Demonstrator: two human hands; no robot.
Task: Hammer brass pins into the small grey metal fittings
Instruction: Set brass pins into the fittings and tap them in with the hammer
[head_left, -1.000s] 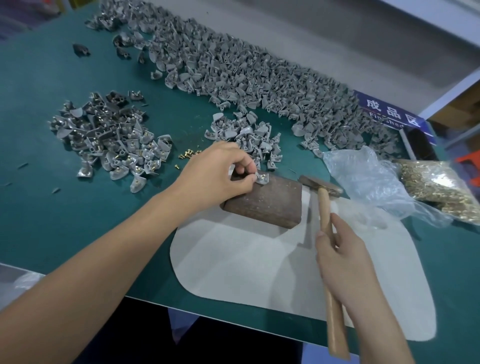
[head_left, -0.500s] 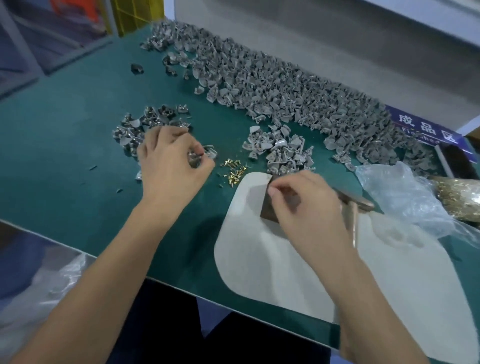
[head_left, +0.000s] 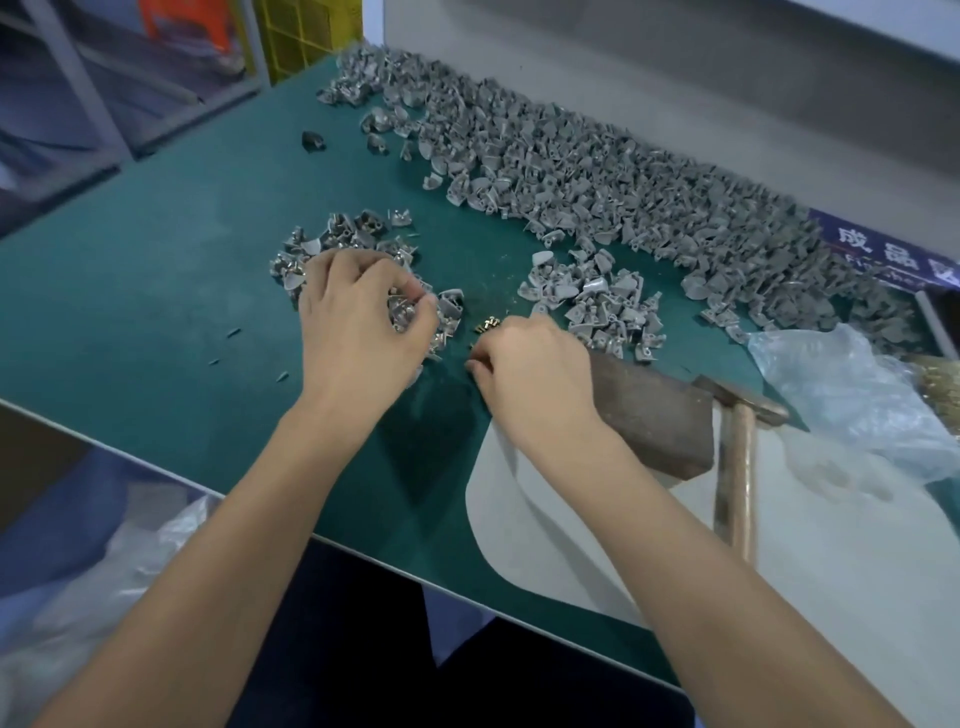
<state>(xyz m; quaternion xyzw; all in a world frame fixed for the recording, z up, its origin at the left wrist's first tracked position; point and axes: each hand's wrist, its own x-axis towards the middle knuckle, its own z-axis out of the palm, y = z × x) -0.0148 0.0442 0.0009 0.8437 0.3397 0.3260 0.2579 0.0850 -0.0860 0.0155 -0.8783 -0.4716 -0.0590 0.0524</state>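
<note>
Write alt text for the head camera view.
Two bare hands work on a green table: the left hand picks among a small pile of grey fittings, the right hand reaches loose brass pins. A hammer lies unused beside a brown block.

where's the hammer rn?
Head view, right side: the hammer lies unheld on the pale mat, its head against the brown block, beside the clear plastic bag.

A green work mat (head_left: 156, 291) covers the bench, with a pale grey sheet (head_left: 779, 545) laid at its near right. A crumpled clear plastic bag (head_left: 852, 395) lies at the right edge below a blue sign (head_left: 883, 249) with white characters. A yellow crate (head_left: 306, 31) stands beyond the bench.
</note>
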